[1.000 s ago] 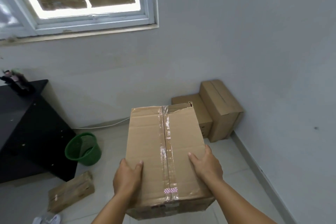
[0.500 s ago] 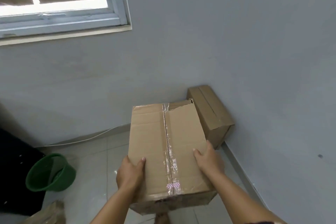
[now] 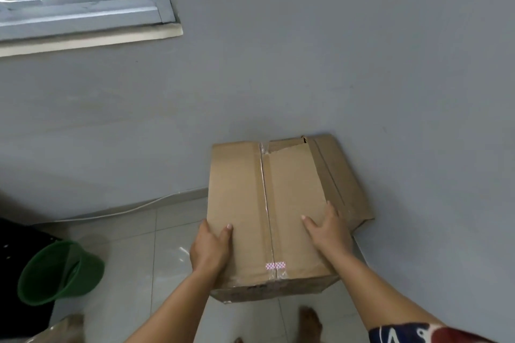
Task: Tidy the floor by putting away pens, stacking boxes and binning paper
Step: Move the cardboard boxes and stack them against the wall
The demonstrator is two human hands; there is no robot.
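Carried forward since the earlier frames, the large brown cardboard box sealed with clear tape along its top seam (image 3: 264,211) now sits closer to the room corner, hiding more of the second brown cardboard box against the grey wall (image 3: 342,175); the green plastic waste bin (image 3: 60,273) has slid toward the left edge of view.

Left hand (image 3: 210,249): grips the carried box's left side, thumb curled onto the top panel, fingers hidden beneath.
Right hand (image 3: 327,228): rests on the top panel near the right edge, fingers spread and wrapping over that edge.
Carried box: held above the pale tiled floor (image 3: 139,245), its far end overlapping the corner box; whether the two touch cannot be told.
Small patterned tape strip (image 3: 275,265): on the seam near the front edge.
White-framed window (image 3: 83,8): upper left.
Black furniture (image 3: 16,242): just beside the bin.
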